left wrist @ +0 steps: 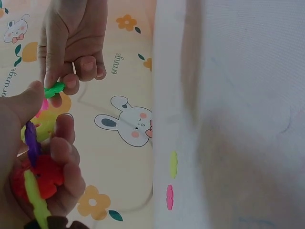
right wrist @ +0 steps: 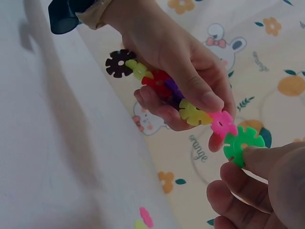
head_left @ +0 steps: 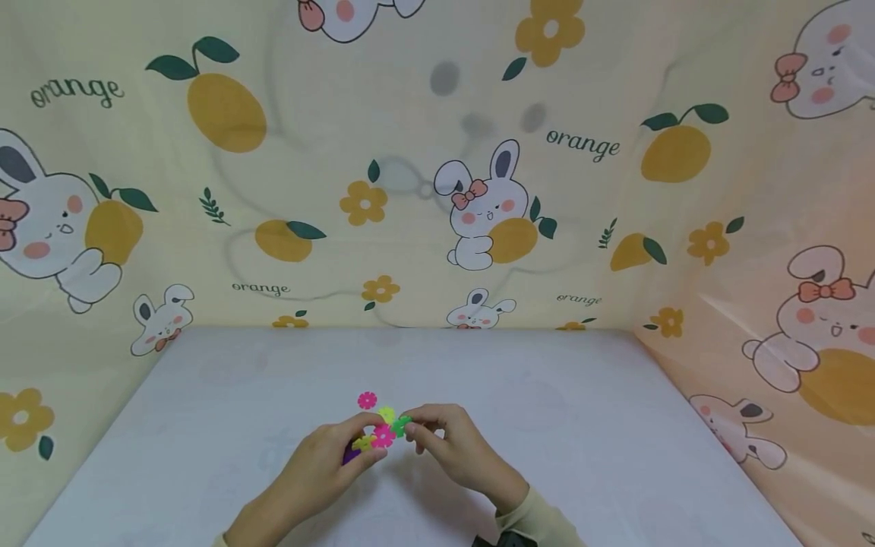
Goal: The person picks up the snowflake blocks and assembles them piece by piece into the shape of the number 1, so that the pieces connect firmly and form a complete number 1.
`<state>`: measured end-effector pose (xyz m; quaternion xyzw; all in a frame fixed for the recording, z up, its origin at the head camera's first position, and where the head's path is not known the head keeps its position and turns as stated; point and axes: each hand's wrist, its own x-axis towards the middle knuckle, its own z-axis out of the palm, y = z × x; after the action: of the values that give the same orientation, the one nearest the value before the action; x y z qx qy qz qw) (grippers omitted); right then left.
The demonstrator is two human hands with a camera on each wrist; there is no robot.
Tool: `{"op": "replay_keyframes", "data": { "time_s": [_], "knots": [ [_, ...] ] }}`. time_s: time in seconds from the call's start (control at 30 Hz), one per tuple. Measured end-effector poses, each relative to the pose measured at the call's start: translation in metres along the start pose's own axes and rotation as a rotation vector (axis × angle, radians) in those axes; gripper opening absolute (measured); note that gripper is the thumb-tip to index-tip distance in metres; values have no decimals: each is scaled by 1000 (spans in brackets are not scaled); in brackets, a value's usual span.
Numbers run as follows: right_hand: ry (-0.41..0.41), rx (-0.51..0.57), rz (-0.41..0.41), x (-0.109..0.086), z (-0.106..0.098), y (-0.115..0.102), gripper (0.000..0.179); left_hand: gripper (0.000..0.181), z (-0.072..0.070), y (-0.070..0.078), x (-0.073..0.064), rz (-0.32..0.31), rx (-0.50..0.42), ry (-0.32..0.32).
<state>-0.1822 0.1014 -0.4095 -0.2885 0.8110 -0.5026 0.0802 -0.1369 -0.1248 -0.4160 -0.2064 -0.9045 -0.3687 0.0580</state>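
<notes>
My left hand (head_left: 321,460) holds a chain of notched plastic snowflake discs above the table. Seen from the right wrist, the chain runs from a black disc (right wrist: 120,63) through a light yellow disc (right wrist: 139,70), a red disc (right wrist: 155,82), a purple disc (right wrist: 174,89) and a yellow disc (right wrist: 193,112) to a pink disc (right wrist: 222,125). The left fingers cover part of it. Thumb and finger of my right hand (head_left: 456,448) pinch a green disc (right wrist: 244,142), whose edge meets the pink disc at the chain's end.
Beyond the hands, a loose pink disc (head_left: 367,400) and a yellow-green disc (head_left: 386,415) lie on the white table (head_left: 581,425). A printed cloth (head_left: 410,251) with rabbits and oranges rises behind the table and along both sides.
</notes>
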Motion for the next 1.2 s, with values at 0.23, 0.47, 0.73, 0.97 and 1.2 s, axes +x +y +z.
{"op": "replay_keyframes", "data": {
  "time_s": [0.23, 0.47, 0.73, 0.97, 1.2],
  "knots": [
    [-6, -10, -13, -1, 2, 0, 18, 23, 1, -2, -1, 18, 3, 15],
    [-33, -13, -19, -1, 4, -2, 18, 23, 2, -4, -1, 58, 8, 34],
    [-36, -21, -26, 0, 5, 1, 18, 27, 1, -3, -1, 29, 21, -1],
    [-46, -11, -20, 0, 6, 2, 19, 25, 2, -3, -1, 25, 20, -10],
    [-65, 26, -7, 0, 7, 5, 21, 31, 0, -1, 1, -21, 24, -42]
  ]
}}
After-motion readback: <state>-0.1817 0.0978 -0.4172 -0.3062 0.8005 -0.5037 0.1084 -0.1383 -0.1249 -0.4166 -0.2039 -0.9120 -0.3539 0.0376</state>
